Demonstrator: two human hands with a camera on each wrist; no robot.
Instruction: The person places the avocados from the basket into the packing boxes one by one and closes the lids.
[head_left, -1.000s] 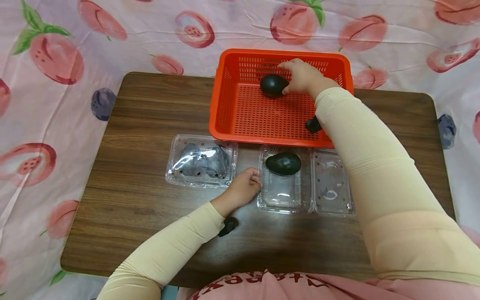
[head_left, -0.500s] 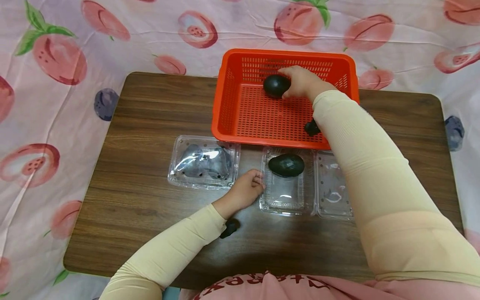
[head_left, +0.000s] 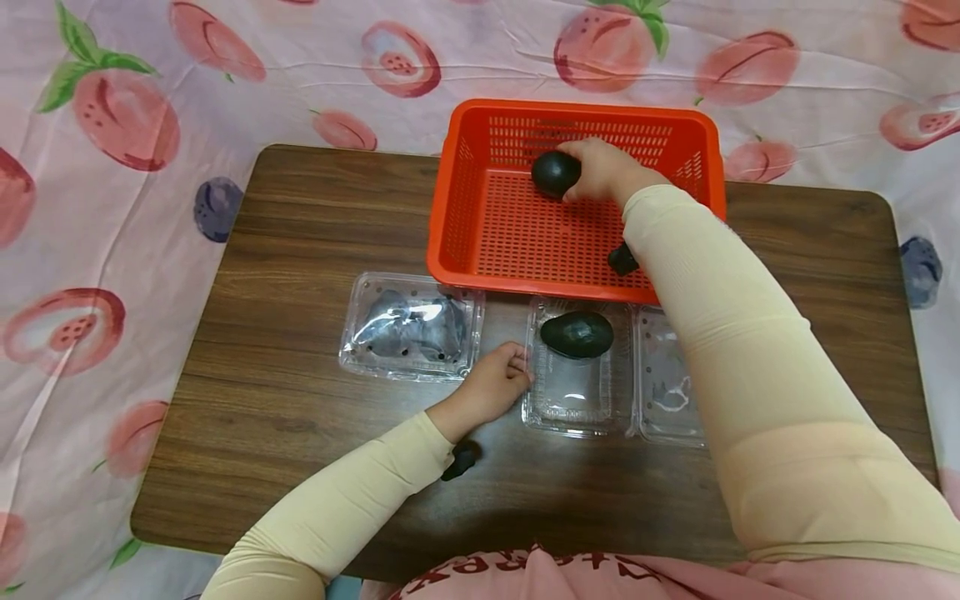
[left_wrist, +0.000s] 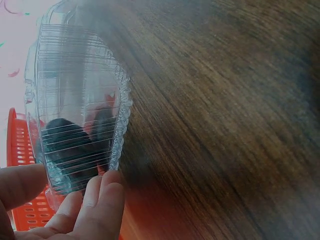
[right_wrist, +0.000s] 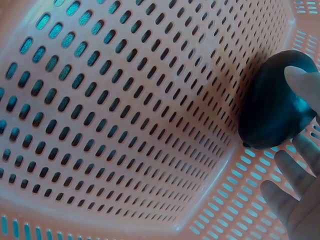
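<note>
Inside the orange basket, my right hand (head_left: 600, 171) holds a dark avocado (head_left: 556, 174) near the far wall. The right wrist view shows the thumb on top of this avocado (right_wrist: 277, 102) and fingers spread along its lower side. My left hand (head_left: 491, 383) grips the left edge of an opened clear plastic clamshell box (head_left: 573, 408), with one avocado (head_left: 577, 334) lying across its far end. Up close in the left wrist view, the thumb and fingertips meet the ribbed wall of the box (left_wrist: 80, 80). Its lid (head_left: 667, 392) lies folded out to the right, partly hidden by my right sleeve.
The orange basket (head_left: 480, 282) stands at the table's far side, directly behind the boxes. Left of my left hand sits a closed clamshell (head_left: 411, 327) with dark contents. Patterned fabric (head_left: 300, 67) hangs behind the wooden table (head_left: 262, 333).
My right hand has closed around the avocado in the basket and drawn in slightly. The left hand stays at the box edge. The whole view has shifted a little.
</note>
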